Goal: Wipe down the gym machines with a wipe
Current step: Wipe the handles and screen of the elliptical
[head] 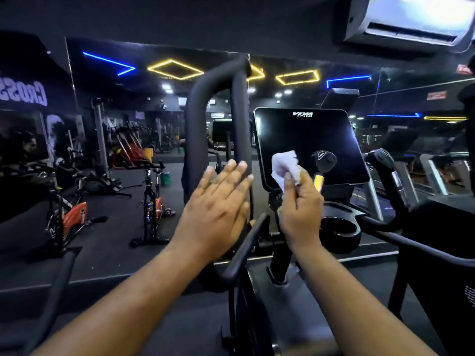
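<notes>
Wipe (285, 168) pinched in right hand (300, 209) at console screen (308, 145) seven o'clock; left hand (218, 204) flat, holding nothing; other machines seemingly left.

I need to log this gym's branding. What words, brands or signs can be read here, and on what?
"FITNESS": small line under a logo at the top of the machine's screen; the logo word itself is too blurred to read.
"CROSS", mirrored and cut by the frame edge: wall lettering at far left.
Red sign at right: too blurred to read.
Round handle cap emblem: too small to read.
</notes>
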`<state>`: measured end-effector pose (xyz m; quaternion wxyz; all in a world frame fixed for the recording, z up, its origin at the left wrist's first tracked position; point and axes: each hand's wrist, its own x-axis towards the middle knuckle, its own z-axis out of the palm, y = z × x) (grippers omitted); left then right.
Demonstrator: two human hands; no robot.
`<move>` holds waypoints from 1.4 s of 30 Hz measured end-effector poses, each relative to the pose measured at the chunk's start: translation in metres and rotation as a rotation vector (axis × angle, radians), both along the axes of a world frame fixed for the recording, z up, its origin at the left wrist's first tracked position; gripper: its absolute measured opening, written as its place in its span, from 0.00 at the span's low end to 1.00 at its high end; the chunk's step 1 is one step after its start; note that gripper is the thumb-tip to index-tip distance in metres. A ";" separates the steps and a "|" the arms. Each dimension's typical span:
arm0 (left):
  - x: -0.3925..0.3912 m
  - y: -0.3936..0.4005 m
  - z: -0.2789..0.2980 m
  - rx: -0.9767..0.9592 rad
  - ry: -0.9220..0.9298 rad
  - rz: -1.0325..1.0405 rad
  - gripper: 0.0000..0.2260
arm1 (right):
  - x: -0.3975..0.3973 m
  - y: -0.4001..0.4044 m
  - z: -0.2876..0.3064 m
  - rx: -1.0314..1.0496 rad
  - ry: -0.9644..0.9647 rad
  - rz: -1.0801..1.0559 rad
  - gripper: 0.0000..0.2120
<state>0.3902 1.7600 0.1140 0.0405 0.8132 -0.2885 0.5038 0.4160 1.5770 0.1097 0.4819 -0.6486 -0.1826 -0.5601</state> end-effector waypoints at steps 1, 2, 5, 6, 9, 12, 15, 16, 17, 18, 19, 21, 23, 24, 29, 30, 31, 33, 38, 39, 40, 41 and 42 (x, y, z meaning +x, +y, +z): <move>0.004 0.013 0.010 -0.041 -0.011 -0.005 0.23 | 0.005 0.014 0.003 -0.086 -0.037 0.011 0.15; 0.009 0.023 0.018 -0.080 -0.001 0.007 0.24 | 0.011 0.027 0.001 -0.207 -0.059 0.022 0.20; 0.026 0.051 0.041 -0.157 0.083 0.077 0.27 | 0.024 0.070 -0.029 -0.679 -0.077 -0.154 0.26; 0.032 0.058 0.047 -0.172 0.120 0.088 0.28 | 0.027 0.078 -0.041 -0.776 -0.078 -0.228 0.25; 0.045 0.064 0.060 -0.186 0.213 0.101 0.31 | 0.036 0.069 -0.053 -0.904 -0.105 -0.394 0.37; 0.057 0.056 0.068 -0.172 0.289 0.124 0.33 | 0.052 0.039 -0.016 -1.060 -0.103 -0.535 0.51; 0.065 0.045 0.061 -0.201 0.260 0.091 0.33 | 0.057 0.019 0.025 -1.165 0.097 -0.544 0.53; 0.067 0.045 0.058 -0.231 0.243 0.069 0.33 | 0.056 0.020 0.030 -1.148 0.167 -0.524 0.54; 0.067 0.045 0.055 -0.255 0.235 0.053 0.33 | 0.053 0.024 0.026 -1.113 0.195 -0.491 0.56; 0.069 0.045 0.054 -0.268 0.230 0.042 0.33 | 0.050 0.029 0.018 -1.074 0.198 -0.456 0.58; 0.069 0.045 0.053 -0.270 0.230 0.039 0.33 | 0.045 0.035 0.004 -1.046 0.199 -0.417 0.59; 0.071 0.044 0.052 -0.265 0.230 0.032 0.33 | 0.038 0.041 -0.022 -1.039 0.213 -0.372 0.60; 0.072 0.043 0.052 -0.279 0.215 0.023 0.33 | 0.040 0.035 -0.017 -1.022 0.230 -0.354 0.60; 0.072 0.042 0.052 -0.281 0.210 0.019 0.34 | 0.044 0.032 0.000 -0.987 0.260 -0.315 0.60; 0.072 0.043 0.052 -0.269 0.216 0.019 0.36 | 0.066 0.034 0.105 -0.919 0.389 -0.134 0.59; 0.072 0.043 0.053 -0.265 0.209 0.019 0.36 | 0.069 0.037 0.115 -0.906 0.388 -0.133 0.56; 0.071 0.044 0.052 -0.265 0.205 0.020 0.36 | 0.069 0.042 0.117 -0.882 0.381 -0.133 0.53; 0.069 0.044 0.051 -0.266 0.209 0.018 0.36 | 0.067 0.049 0.102 -0.790 0.344 -0.123 0.44; 0.070 0.042 0.049 -0.291 0.199 -0.002 0.38 | 0.055 0.041 0.049 -0.679 0.158 -0.139 0.31; 0.071 0.042 0.049 -0.298 0.202 -0.005 0.38 | 0.057 0.040 0.054 -0.679 0.170 -0.141 0.30; 0.071 0.041 0.050 -0.303 0.210 -0.005 0.38 | 0.060 0.041 0.066 -0.680 0.192 -0.143 0.30; 0.072 0.041 0.050 -0.304 0.218 -0.004 0.38 | 0.064 0.044 0.081 -0.679 0.210 -0.147 0.31; 0.071 0.042 0.050 -0.299 0.228 0.000 0.38 | 0.070 0.049 0.097 -0.677 0.225 -0.154 0.31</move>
